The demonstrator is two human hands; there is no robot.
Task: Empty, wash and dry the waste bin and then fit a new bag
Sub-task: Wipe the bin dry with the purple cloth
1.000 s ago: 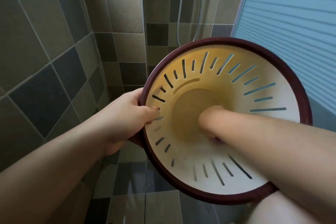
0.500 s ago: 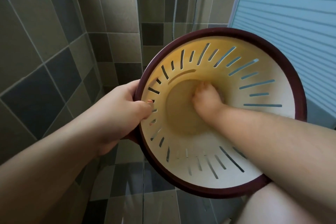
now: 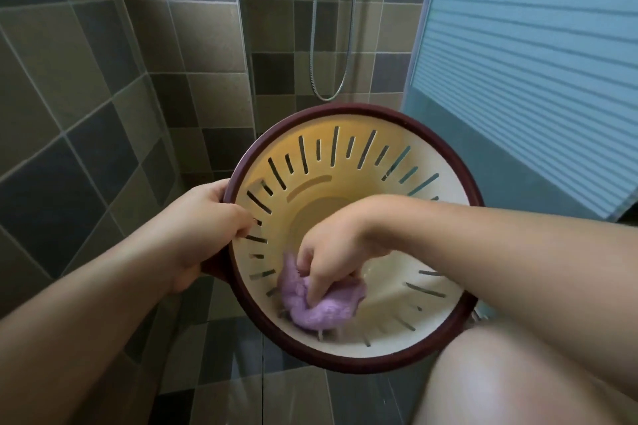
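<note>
Right hand (image 3: 326,260) reaches inside the waste bin (image 3: 345,162), its curled fingers gripping a purple cloth (image 3: 317,307) against the lower inner wall. Left hand (image 3: 203,235) grips the bin's dark red rim, holding the bin tipped toward the camera above the tiled shower floor (image 3: 241,390).

Left hand (image 3: 203,235) on bin (image 3: 362,121) rim's left, right hand (image 3: 331,252) and cloth (image 3: 321,307) inside bin
</note>
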